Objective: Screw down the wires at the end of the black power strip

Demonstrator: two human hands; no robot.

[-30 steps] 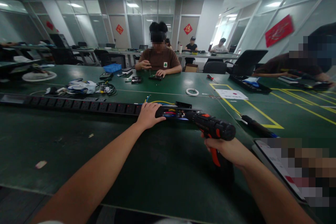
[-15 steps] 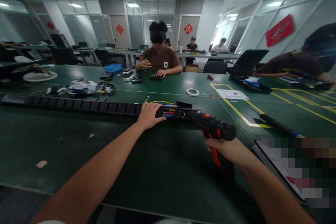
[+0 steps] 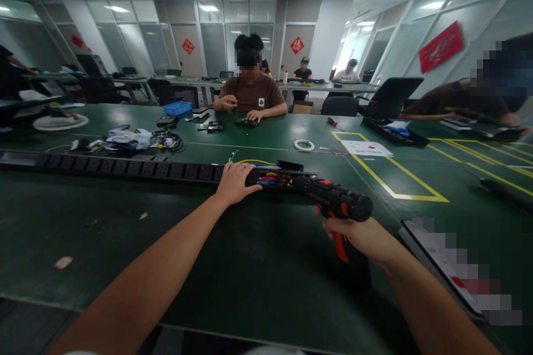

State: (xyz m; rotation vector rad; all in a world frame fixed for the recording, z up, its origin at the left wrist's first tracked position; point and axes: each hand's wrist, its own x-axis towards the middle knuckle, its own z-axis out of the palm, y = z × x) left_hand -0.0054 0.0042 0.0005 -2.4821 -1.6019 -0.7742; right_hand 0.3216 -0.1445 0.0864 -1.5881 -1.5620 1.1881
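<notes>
A long black power strip (image 3: 137,167) with a row of sockets lies across the table. My left hand (image 3: 236,182) is closed over its right part, fingers on top and thumb along the near side. Just right of that thumb the housing is open, showing red, yellow and blue wires (image 3: 268,179). My right hand (image 3: 352,230) is wrapped round the handle of a black and orange cordless drill (image 3: 337,198). The drill points left, its front end at the strip's open section. Whether the bit touches anything there I cannot tell.
Bagged cables (image 3: 129,137) and a blue basket (image 3: 177,108) stand beyond the strip. A white tape roll (image 3: 304,145) and a paper sheet (image 3: 366,148) lie farther right, near yellow floor-style tape lines. One person sits opposite; another leans in at right. A dark tool (image 3: 506,194) is at the right.
The long dark tool has shifted right, off the yellow taped corner. Someone's arm now shows at the far left. My two hands, the drill and the strip stay nearly in place.
</notes>
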